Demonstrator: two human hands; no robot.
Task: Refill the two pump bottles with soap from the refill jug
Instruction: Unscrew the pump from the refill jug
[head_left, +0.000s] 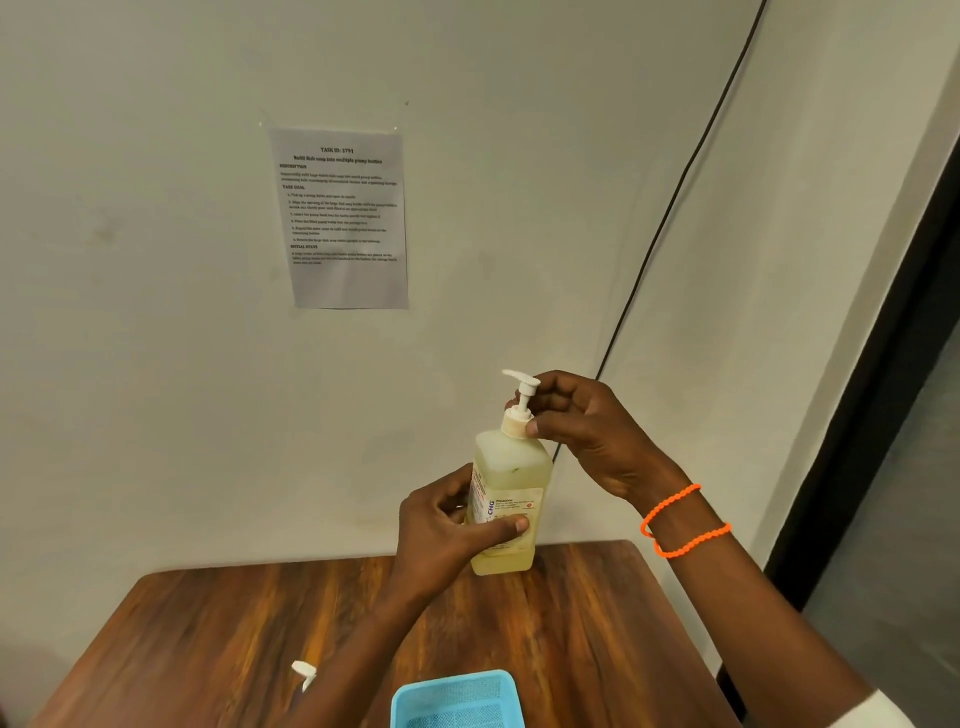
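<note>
Head view: the left hand (447, 525) grips a yellowish pump bottle (506, 499) held above the wooden bench (208, 639), while the right hand (587, 431) pinches its pump collar (517, 423); a blue basket (457, 699) sits nearby.

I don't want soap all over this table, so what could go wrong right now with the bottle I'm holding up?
1. The pump bottle is lifted clear of the table; only your left hand carries its body, so it may slip.
2. Your right hand pinches the pump collar; twisting could tilt the bottle and spill soap.
3. The blue basket and another pump head lie below and could catch drips.
</note>
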